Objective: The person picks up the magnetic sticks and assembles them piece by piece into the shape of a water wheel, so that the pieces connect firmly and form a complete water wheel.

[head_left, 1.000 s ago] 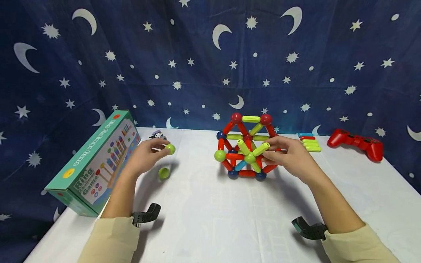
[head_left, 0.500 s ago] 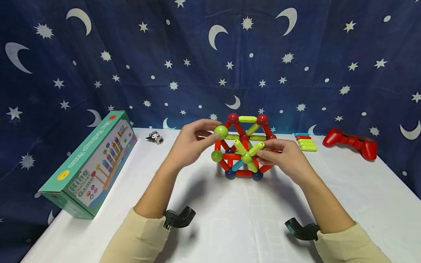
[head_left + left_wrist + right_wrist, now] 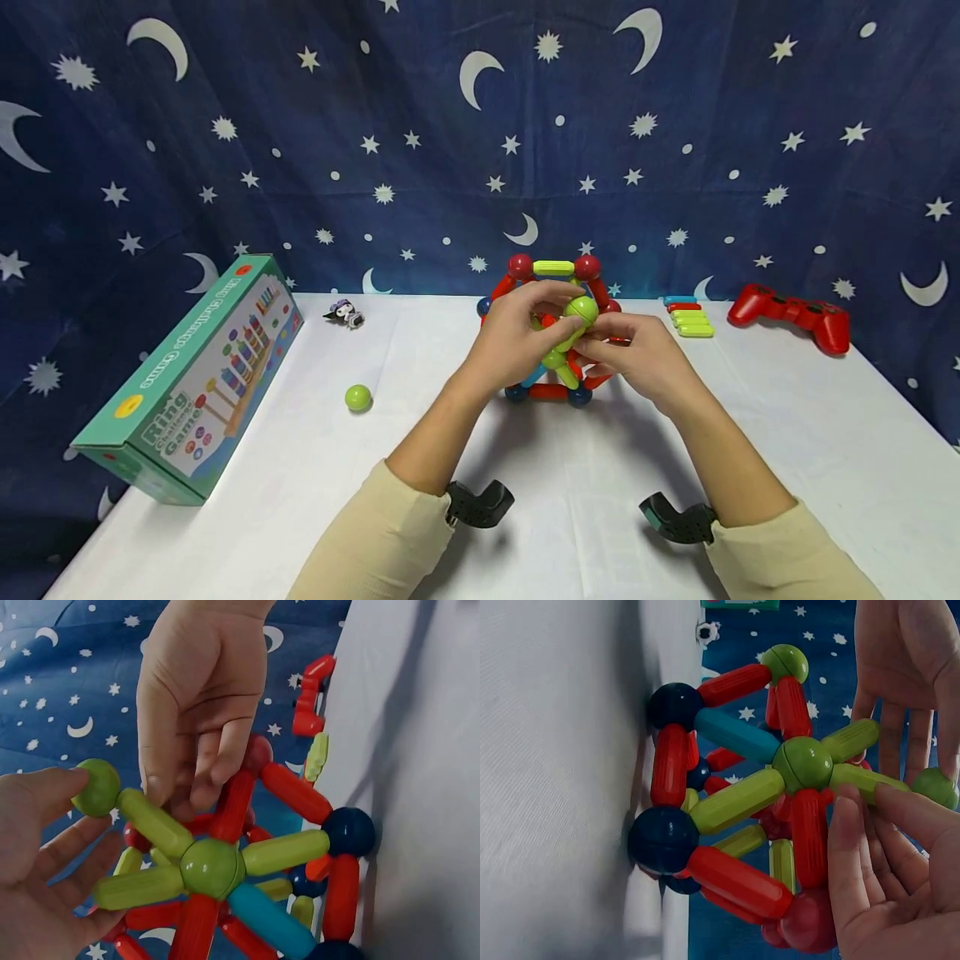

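Observation:
A ball-and-rod magnetic structure (image 3: pixel 551 391) of red, yellow-green and blue pieces stands on the table. My left hand (image 3: pixel 510 337) pinches a green ball (image 3: pixel 581 309) between thumb and fingers. In the left wrist view that ball sits right at the outer end of a yellow-green rod (image 3: pixel 154 823), which sticks out from the green hub ball (image 3: pixel 212 868). My right hand (image 3: pixel 637 354) pinches this rod with thumb and fingertips, as the right wrist view shows. Another yellow-green rod (image 3: pixel 851 740) juts from the same hub beside it. In the head view my hands cover much of the structure's front.
A loose green ball (image 3: pixel 357 398) lies on the table left of the structure. Behind it is a small figurine (image 3: pixel 345 313). A green game box (image 3: pixel 195 383) stands at left. Several short rods (image 3: pixel 692 317) and a red game controller (image 3: pixel 791 317) lie at right.
My left hand has carried the green ball from the left side of the table over to the jutting rod's end. My right hand has stayed by the structure.

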`<state>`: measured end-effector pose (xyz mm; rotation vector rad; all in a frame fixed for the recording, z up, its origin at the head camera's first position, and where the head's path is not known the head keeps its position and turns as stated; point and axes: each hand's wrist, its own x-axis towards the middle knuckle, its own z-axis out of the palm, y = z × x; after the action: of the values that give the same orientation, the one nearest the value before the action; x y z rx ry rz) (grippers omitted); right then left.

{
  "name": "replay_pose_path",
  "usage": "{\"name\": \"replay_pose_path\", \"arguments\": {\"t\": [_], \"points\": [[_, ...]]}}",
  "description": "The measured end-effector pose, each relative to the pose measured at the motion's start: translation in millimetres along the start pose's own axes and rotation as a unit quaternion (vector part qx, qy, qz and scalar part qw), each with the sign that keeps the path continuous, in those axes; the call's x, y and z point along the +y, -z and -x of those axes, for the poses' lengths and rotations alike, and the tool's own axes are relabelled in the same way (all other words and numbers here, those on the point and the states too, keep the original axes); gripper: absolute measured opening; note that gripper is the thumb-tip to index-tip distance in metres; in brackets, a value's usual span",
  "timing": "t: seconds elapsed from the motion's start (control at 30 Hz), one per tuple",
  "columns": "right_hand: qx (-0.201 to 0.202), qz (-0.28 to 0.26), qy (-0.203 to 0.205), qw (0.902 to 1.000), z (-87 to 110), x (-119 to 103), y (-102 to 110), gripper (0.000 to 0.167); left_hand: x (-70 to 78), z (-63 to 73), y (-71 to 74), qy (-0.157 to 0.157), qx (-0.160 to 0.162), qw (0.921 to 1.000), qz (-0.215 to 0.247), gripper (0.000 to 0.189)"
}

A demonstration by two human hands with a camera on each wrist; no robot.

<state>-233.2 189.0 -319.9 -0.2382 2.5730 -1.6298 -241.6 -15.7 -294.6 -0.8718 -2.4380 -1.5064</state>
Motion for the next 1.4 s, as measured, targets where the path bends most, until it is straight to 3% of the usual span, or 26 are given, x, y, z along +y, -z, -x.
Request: {"name": "replay_pose_path", "arguments": {"t": [0.2,0.37,0.43,0.53,0.57,0.63,0.7,0.77,0.83,0.93,1.03,1.17,1.4], "points": [[-0.020,-0.030,0.015,0.9992,2.9,0,5,0.044,1.6,-1.6,-1.9,-0.011,0.000,0.9998,-0.017,0.034],[0.013,-0.103,0.010,0.9945,0.0,13,24,0.040,2.9,-3.7,-0.7,-0.007,0.000,0.9994,-0.035,0.035],[0.027,-0.160,-0.003,0.9867,-2.8,25,37,0.031,3.2,-4.6,-1.4,-0.002,0.000,0.9992,-0.041,0.035],[0.046,-0.253,-0.028,0.9659,-7.0,44,58,0.014,4.2,-6.9,-4.6,-0.001,-0.006,0.9986,-0.053,0.035],[0.056,-0.272,-0.037,0.9599,-8.3,50,65,0.010,5.2,-7.9,-5.9,-0.002,-0.009,0.9982,-0.059,0.035],[0.077,-0.276,-0.048,0.9567,-11.1,62,76,0.008,7.0,-9.8,-8.4,-0.006,-0.018,0.9971,-0.074,0.036],[0.103,-0.206,-0.056,0.9714,-14.7,72,85,0.016,8.7,-11.4,-10.4,-0.009,-0.023,0.9959,-0.087,0.036],[0.125,-0.098,-0.062,0.9853,-19.1,82,90,0.029,9.7,-12.1,-11.2,-0.009,-0.025,0.9951,-0.095,0.036],[0.136,0.042,-0.064,0.9877,-23.1,90,95,0.040,10.4,-12.1,-11.2,-0.008,-0.025,0.9948,-0.098,0.036],[0.126,0.214,-0.063,0.9666,-27.6,102,101,0.047,11.0,-12.3,-11.4,-0.013,-0.023,0.9951,-0.095,0.034],[0.105,0.314,-0.066,0.9411,-29.9,110,106,0.051,11.7,-13.1,-11.9,-0.020,-0.023,0.9951,-0.094,0.033],[0.084,0.365,-0.088,0.9232,-33.1,116,112,0.056,11.0,-13.8,-11.3,-0.022,-0.026,0.9952,-0.092,0.033],[0.041,0.409,-0.100,0.9059,-37.9,119,116,0.058,7.1,-13.3,-9.2,-0.008,-0.037,0.9959,-0.082,0.033]]}}
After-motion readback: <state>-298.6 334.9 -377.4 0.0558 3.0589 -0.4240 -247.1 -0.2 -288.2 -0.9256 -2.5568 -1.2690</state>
